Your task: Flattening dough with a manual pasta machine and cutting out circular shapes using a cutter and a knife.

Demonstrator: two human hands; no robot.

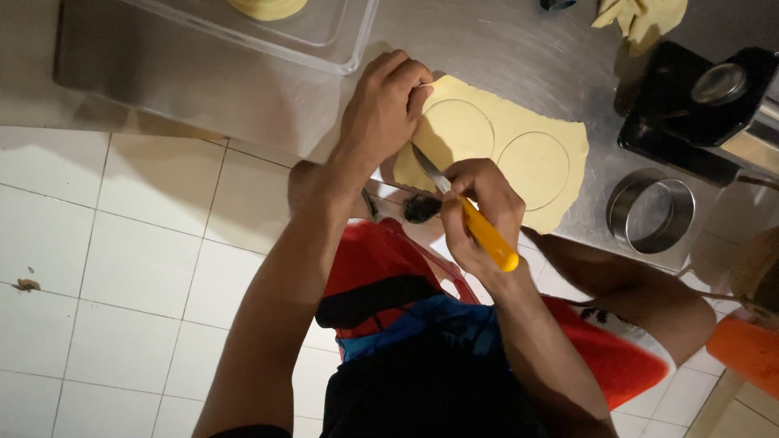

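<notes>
left hand pressed, fingers curled, on dough sheet on steel counter | right hand gripping yellow-handled knife, blade at dough edge | clear tray holding dough disc | metal ring cutter beside dough

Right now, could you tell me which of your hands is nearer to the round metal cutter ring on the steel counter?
The right hand, holding the yellow-handled knife, is nearer the round metal cutter ring. The left hand rests on the dough sheet's far edge.

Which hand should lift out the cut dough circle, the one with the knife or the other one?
Probably the left hand: it is free and already rests on the dough sheet beside the nearer cut circle. The right hand is busy gripping the yellow-handled knife.
</notes>
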